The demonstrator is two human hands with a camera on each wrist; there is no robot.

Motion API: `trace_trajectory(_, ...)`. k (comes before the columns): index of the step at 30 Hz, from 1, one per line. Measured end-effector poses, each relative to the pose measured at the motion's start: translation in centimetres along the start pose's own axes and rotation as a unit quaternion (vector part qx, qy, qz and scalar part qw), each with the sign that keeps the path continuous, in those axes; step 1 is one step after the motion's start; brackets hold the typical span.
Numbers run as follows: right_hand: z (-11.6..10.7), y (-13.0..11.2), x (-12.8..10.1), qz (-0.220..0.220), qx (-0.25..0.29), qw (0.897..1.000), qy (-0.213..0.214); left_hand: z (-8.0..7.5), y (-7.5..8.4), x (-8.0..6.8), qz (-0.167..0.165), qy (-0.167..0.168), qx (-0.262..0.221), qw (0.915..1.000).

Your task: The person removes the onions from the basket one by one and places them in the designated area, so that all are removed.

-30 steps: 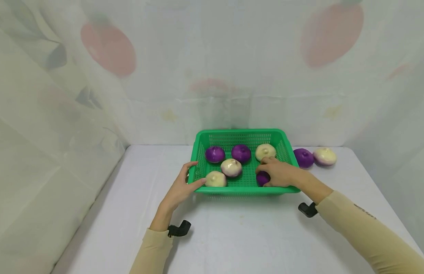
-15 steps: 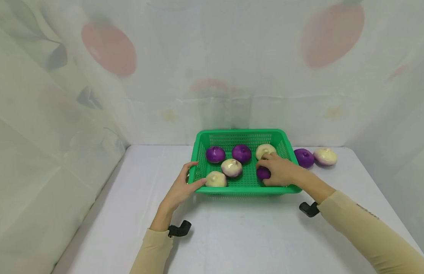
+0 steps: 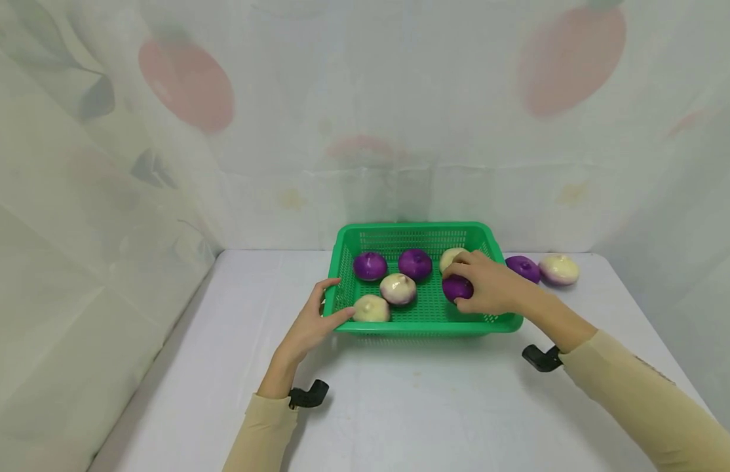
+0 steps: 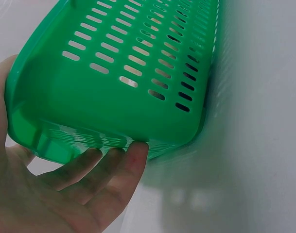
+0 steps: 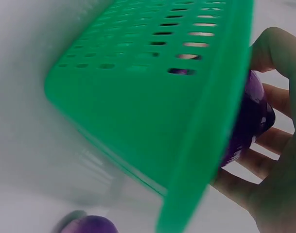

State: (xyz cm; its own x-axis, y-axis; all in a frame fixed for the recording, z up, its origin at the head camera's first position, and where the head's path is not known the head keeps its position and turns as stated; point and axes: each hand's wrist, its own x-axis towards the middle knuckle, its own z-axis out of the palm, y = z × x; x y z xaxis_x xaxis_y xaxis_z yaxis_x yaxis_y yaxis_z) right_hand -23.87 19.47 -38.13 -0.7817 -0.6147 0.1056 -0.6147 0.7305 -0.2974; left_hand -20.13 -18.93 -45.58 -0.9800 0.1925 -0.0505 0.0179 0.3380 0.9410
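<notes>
A green slotted basket (image 3: pixel 424 327) stands on the white table. My left hand (image 3: pixel 319 317) grips its front left corner, thumb on the rim and fingers (image 4: pixel 113 167) under the base of the basket (image 4: pixel 138 73). My right hand (image 3: pixel 481 286) holds a purple onion (image 3: pixel 456 287) a little above the basket's right side. In the right wrist view the fingers (image 5: pixel 276 97) curl round that purple onion (image 5: pixel 250 116) behind the basket wall (image 5: pixel 152 97). Two purple onions (image 3: pixel 370 265) (image 3: pixel 415 263) and three white ones (image 3: pixel 398 288) (image 3: pixel 371 308) (image 3: pixel 449 257) lie inside.
Right of the basket, a purple onion (image 3: pixel 523 267) and a white onion (image 3: pixel 558 269) lie on the table near the back edge. A patterned curtain hangs behind and to the left. The table stretches bare in front of the basket.
My right hand has lifted the purple onion off the basket's front right floor and carried it up and back. The left hand has stayed on the corner.
</notes>
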Motion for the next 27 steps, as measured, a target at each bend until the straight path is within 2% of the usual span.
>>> trace_trajectory(19,-3.5,-0.4,-3.3,0.045,0.017,0.997,0.06,0.0,0.0,-0.1,0.001,0.0,0.007,1.0)
trace_trajectory(27,-4.1,0.1,-4.4,0.018,-0.008,0.993,0.114,0.0,0.0,0.0,-0.003,0.006,0.01,0.9999)
